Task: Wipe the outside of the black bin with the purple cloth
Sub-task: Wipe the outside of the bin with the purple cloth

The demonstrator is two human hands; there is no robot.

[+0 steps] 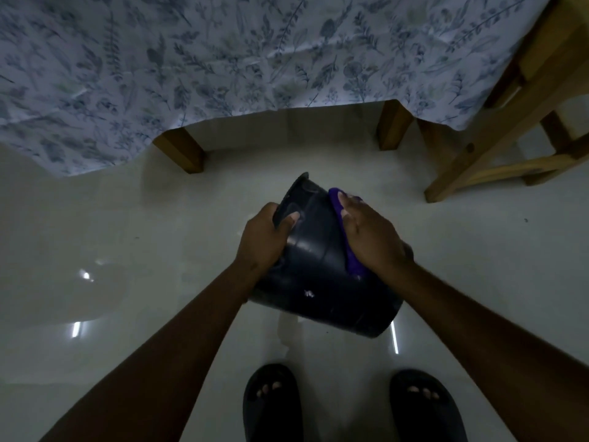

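Note:
The black bin [318, 272] is held off the floor, tipped on its side, one end pointing away from me and the other towards my feet. My left hand [264, 237] grips its far left edge, thumb on the outer wall. The purple cloth [349, 250] lies along the bin's right side. My right hand [371, 232] presses flat on the cloth with fingers stretched towards the far end. Most of the cloth is hidden under that hand.
A table draped in a blue floral cloth [223, 65] stands just ahead, its wooden legs [186, 153] near the bin. A wooden stool [510, 129] is at the right. The floor is glossy pale tile [127, 250]. My feet in dark slippers [271, 403] are below.

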